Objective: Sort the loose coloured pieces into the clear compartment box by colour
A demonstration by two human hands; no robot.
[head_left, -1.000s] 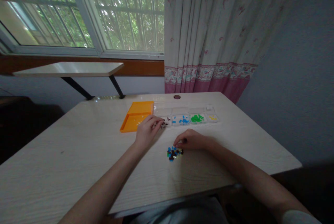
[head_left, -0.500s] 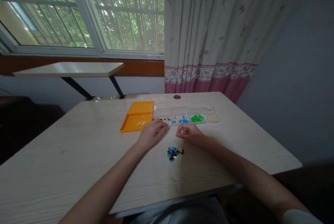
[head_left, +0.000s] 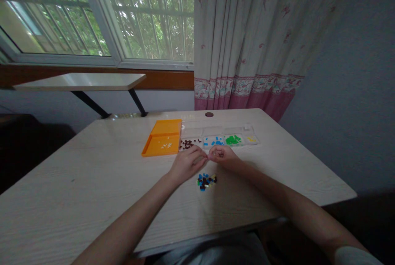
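Note:
My left hand and my right hand meet at the fingertips just in front of the clear compartment box. Both have their fingers pinched together; whatever lies between them is too small to make out. Below them on the table rests a pile of mixed small pieces in blue, dark brown, yellow and green. Dark brown pieces fill the box's left compartment, behind my left hand. Blue pieces, green pieces and yellow pieces lie in the compartments to the right.
An open orange case stands left of the clear box, with small white pieces in it. The pale wooden table has a raised shelf at the back left and a round hole near its far edge.
My left hand has moved right, away from the brown compartment, until its fingertips meet those of my right hand. The brown pieces are now uncovered. My right hand has hardly moved.

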